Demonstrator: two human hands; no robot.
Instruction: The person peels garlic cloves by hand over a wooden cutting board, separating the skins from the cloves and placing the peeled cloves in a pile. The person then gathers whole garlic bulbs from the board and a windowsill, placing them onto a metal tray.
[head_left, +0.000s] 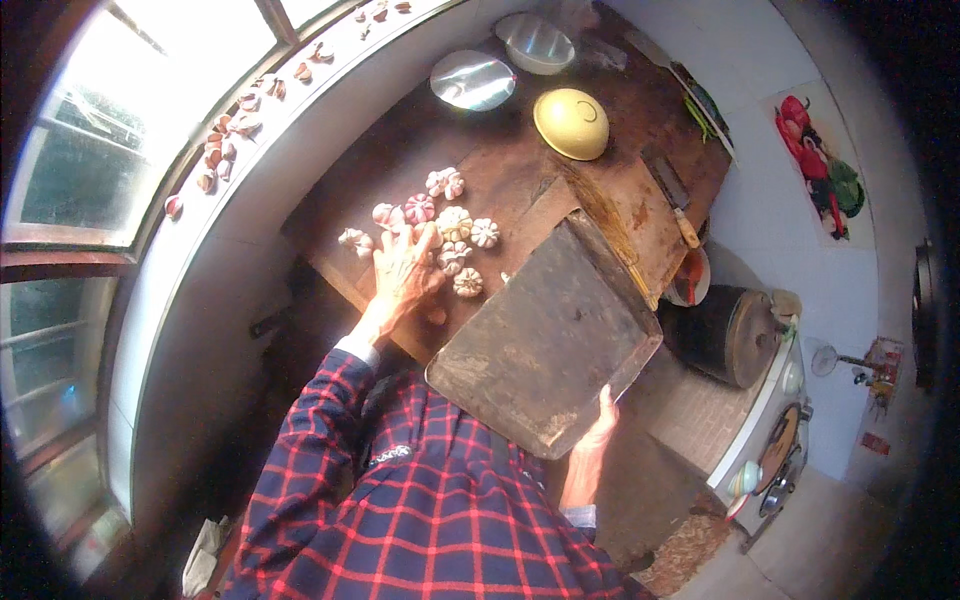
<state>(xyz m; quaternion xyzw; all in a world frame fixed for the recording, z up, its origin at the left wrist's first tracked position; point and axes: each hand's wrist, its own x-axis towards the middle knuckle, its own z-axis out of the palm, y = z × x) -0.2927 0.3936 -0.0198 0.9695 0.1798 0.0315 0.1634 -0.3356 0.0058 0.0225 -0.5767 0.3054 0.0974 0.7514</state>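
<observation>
My right hand (598, 427) grips the near right edge of a worn, rectangular metal tray (540, 337). The tray is tilted and hangs over the near edge of a dark wooden table (502, 172). Its thumb lies along the tray's rim, and the other fingers are hidden underneath. My left hand (405, 274) reaches over a cluster of garlic bulbs, with its fingertips at a pinkish bulb (389, 217) and others around it. Whether the fingers hold one is hidden. Beside them lie a purple-striped bulb (419, 208), a pale bulb (454, 223) and several more.
An upturned yellow bowl (571, 124) and two shiny bowls (535, 45) stand farther back. A cleaver (667, 180) rests on a wooden cutting board (637, 225) at right. Garlic cloves (244, 120) line the windowsill. A large lidded pot (712, 336) stands beyond the tray.
</observation>
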